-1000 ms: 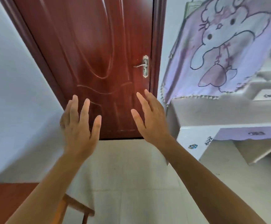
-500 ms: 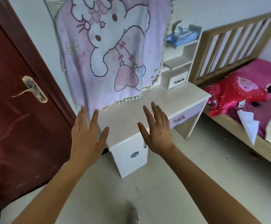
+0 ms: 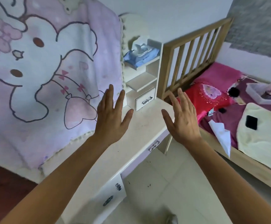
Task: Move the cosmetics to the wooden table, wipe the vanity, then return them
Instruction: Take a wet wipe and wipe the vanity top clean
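Note:
The white vanity (image 3: 141, 126) stands in front of me with a bare cream top and lilac drawer fronts. My left hand (image 3: 111, 118) hovers above its top, fingers spread, holding nothing. My right hand (image 3: 182, 118) is raised over the vanity's right end, also spread and empty. No cosmetics show on the vanity top. A blue pack of wet wipes (image 3: 140, 56) lies on the top shelf of the small shelf unit (image 3: 145, 81) at the vanity's back right. The wooden table is out of view.
A pink cartoon-rabbit blanket (image 3: 47, 75) hangs over the vanity's back. A bed (image 3: 238, 110) with a wooden slatted headboard (image 3: 194, 50) stands to the right, carrying red and purple bedding, a cream towel, a black phone and a white tray. Pale tiled floor (image 3: 172, 183) lies below.
My view has swung right from the red door to the vanity and bed, and I am closer to the vanity. Both hands stay raised and spread, now above the vanity top.

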Available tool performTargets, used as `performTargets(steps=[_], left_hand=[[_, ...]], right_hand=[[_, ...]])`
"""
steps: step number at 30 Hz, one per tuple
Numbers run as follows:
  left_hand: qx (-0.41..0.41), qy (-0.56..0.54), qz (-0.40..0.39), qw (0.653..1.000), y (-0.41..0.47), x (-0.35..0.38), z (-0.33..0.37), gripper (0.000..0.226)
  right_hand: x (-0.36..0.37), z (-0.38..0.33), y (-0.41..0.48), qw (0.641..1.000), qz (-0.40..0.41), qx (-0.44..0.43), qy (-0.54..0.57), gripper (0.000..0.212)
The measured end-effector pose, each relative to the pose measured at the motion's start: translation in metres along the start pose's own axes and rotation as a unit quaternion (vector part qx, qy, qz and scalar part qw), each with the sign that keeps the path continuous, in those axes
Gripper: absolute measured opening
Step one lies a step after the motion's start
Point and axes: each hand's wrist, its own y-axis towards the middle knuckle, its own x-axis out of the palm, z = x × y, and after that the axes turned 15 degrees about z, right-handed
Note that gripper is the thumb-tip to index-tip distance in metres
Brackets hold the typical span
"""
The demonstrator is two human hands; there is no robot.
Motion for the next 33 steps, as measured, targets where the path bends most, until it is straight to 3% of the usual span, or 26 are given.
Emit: performTargets(steps=[7, 13, 20, 24, 33], left_hand=[[-0.054, 0.025, 0.011, 0.998, 0.082, 0.127, 0.03, 0.068], [-0.078, 0.104, 0.007, 0.991, 0.175, 0.192, 0.039, 0.072], [-0.109, 0.16, 0.03, 0.981, 0.26, 0.216, 0.002, 0.072], [-0.121, 0.141, 0.014, 0.983, 0.275, 0.241, -0.026, 0.071], [-0.136, 0.094, 0.006, 0.986, 0.315, 0.313, -0.08, 0.057]], right_hand=[[0.07, 0.129, 0.083, 0.999, -0.023, 0.015, 0.025, 0.061], [0.121, 0.195, 0.191, 0.995, -0.057, -0.031, 0.07, 0.061], [0.196, 0.197, 0.296, 0.987, -0.04, -0.072, 0.135, 0.054], [0.241, 0.19, 0.322, 0.975, -0.071, -0.043, 0.207, 0.044], [0.32, 0.175, 0.376, 0.963, -0.156, -0.137, 0.169, 0.026]])
